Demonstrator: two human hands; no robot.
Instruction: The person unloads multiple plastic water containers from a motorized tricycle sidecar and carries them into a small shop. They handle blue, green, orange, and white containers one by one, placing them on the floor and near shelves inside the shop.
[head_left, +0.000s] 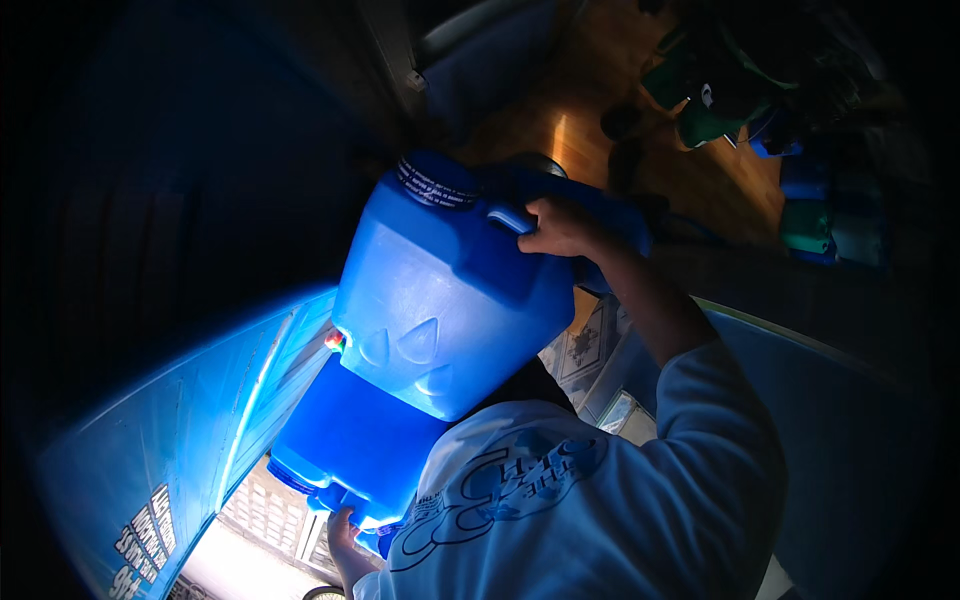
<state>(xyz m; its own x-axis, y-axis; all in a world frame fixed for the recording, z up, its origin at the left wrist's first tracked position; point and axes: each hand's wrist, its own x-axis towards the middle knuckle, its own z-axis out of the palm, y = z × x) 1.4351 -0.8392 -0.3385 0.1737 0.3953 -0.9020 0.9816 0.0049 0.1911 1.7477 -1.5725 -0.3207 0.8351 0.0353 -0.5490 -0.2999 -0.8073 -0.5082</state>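
Observation:
A large blue water jug (440, 300) with a sealed cap fills the middle of the view, tilted. My right hand (560, 228) is closed round the handle on its top, beside the cap. Against its lower end lies a second blue water jug (355, 435), its cap toward the lower left. My left hand (343, 528) reaches in near the lower edge, with fingers closed on that jug's handle; part of the hand is hidden. A small red and green piece (335, 341) shows between the two jugs. Behind my right hand is another dark blue shape, mostly in shadow.
A light-blue panel (210, 430) with dark lettering runs along the left, and another blue panel (820, 400) stands at the right. Wood-look flooring (590, 60) and patterned tile (582, 348) show beyond. Green containers (700, 120) stand at the upper right. Much of the left is dark.

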